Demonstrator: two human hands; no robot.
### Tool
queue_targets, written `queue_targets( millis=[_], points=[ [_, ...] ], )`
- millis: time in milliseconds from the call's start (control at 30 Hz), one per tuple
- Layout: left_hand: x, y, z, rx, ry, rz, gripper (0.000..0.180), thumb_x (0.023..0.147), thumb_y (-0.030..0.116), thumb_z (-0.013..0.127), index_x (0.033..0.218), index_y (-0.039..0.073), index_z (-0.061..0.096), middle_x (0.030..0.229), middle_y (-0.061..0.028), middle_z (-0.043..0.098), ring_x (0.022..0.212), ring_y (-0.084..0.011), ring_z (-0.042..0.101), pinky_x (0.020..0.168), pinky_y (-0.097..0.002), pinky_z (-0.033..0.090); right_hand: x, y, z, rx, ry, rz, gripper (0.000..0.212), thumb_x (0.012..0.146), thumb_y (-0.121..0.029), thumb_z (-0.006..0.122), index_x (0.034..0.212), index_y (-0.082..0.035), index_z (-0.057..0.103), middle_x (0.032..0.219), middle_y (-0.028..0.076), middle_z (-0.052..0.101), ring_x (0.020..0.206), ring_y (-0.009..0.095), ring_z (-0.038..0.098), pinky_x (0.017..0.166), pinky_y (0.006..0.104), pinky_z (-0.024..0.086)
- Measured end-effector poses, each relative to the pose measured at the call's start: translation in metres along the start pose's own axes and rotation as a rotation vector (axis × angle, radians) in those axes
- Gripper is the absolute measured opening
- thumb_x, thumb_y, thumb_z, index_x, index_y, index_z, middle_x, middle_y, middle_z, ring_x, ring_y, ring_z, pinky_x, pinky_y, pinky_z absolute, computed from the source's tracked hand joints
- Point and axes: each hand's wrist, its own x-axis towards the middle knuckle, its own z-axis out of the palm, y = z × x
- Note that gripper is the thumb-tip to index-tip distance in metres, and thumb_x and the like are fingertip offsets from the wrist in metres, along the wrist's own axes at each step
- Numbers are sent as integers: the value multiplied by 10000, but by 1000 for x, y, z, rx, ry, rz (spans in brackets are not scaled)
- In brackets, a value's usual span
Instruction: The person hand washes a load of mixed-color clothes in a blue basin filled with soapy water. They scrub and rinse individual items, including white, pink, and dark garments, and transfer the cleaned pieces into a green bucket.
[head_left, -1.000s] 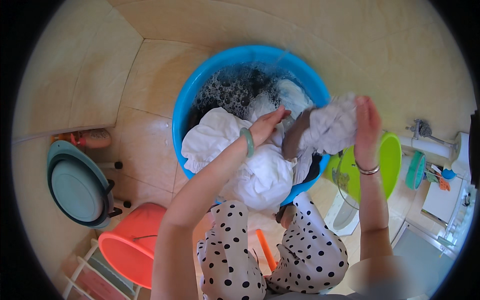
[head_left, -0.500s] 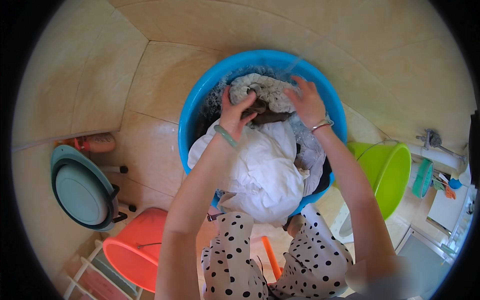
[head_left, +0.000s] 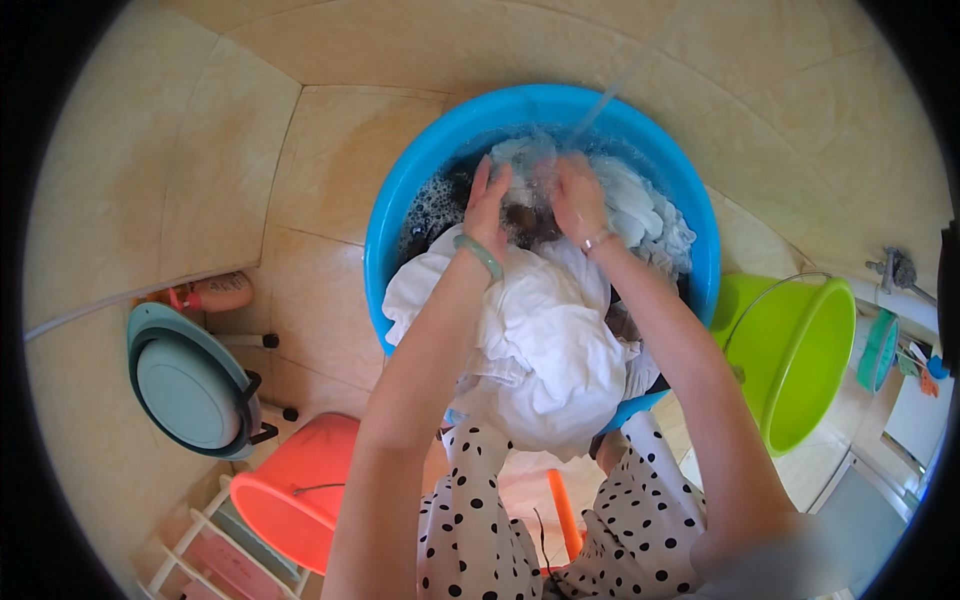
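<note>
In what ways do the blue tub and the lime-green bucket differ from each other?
Size: the blue tub is much wider than the lime-green bucket. Handle: the bucket has a thin wire handle, while none shows on the tub. Use: both hands work inside the tub, while the bucket stands to its right, untouched. Both are round, open-topped containers.

On my remote feed I can read no text, label, number or sign; any print on the pink bottle (head_left: 224, 292) is too small to resolve.
</note>
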Motion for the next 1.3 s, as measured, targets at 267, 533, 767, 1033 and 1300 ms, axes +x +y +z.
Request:
queue_targets(
  millis=[267,533,767,1033,1300],
  points=[
    [-25,13,4,-182,-516,-20,398,972,213,504,1341,66,474,1398,-104,465,1206,-296,514,1004,-413,437,-69,-99,-99,47,-202,-539,199,735,-119,627,921,-163,681,948,5,535,912,236,487,749,384,406],
    [-58,-11,39,-452,-228,-117,330,995,300,428,1231,107,554,1236,-82,576,1084,-217,563,941,-365,460,-50,-105,-69,37,-6,-386,148,763,-279,701,833,-159,648,850,35,516,732,223,574,592,382,466],
    [-24,-45,-4,42,-177,277,345,987,356,445,1190,105,565,1132,-61,624,1022,-198,597,877,-345,492,-10,-77,-27,29,29,-345,142,828,-209,616,713,-126,625,674,69,550,573,285,589,512,422,489],
    [-29,-16,6,-258,148,-25,488,904,365,543,1277,52,512,1183,-53,597,1048,-179,590,873,-322,481,17,24,-20,-50,85,197,253,904,-348,565,935,-111,649,909,128,629,837,348,629,704,458,525],
    [-33,-3,6,-17,67,23,519,942,94,542,1423,253,425,1303,-36,543,1138,-214,558,882,-403,501,9,52,7,-594,-580,137,223,857,-151,575,1061,-81,628,988,172,657,884,341,652,722,409,547]
  ],
)
